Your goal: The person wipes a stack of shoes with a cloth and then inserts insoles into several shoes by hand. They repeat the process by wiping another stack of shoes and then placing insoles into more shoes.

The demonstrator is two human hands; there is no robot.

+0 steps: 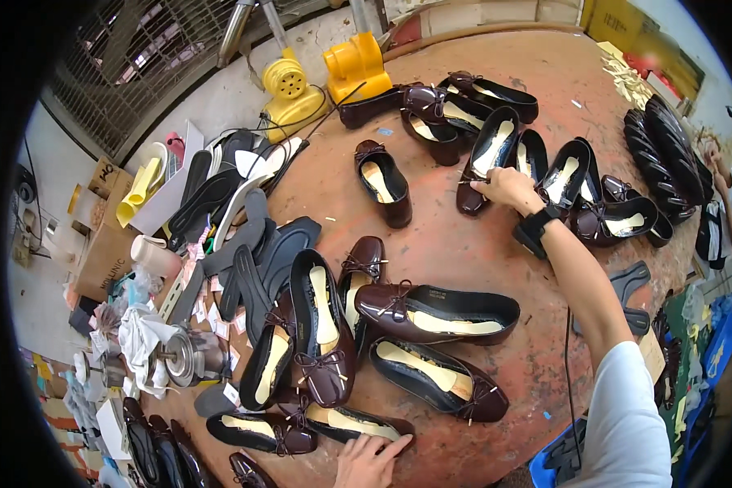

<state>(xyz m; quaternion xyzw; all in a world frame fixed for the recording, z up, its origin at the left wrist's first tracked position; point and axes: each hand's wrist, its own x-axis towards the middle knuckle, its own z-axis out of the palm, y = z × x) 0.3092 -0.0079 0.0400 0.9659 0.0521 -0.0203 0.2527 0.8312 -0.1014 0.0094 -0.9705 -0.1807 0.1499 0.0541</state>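
Glossy burgundy ballet flats with small bows and pale insoles lie about the table. My right hand (508,188) reaches to the far middle, its fingers closed at the bow end of one flat (493,148), whose heel points away from me. At the near edge my left hand (370,464) has its fingers bent over the heel rim of another flat (346,421); part of its grip is hidden. Just beyond lie a sideways flat (439,313), a flat with its toe to the right (439,378) and one with its toe toward me (321,325).
Black and grey insoles (281,244) pile up at the left, beside a metal pot (195,358) and a white mug (156,256). Yellow lamp-like devices (358,67) stand at the back. Dark pleated shoes (667,154) stand far right, near another person's arm (730,207). A black cable (569,382) hangs near my right arm.
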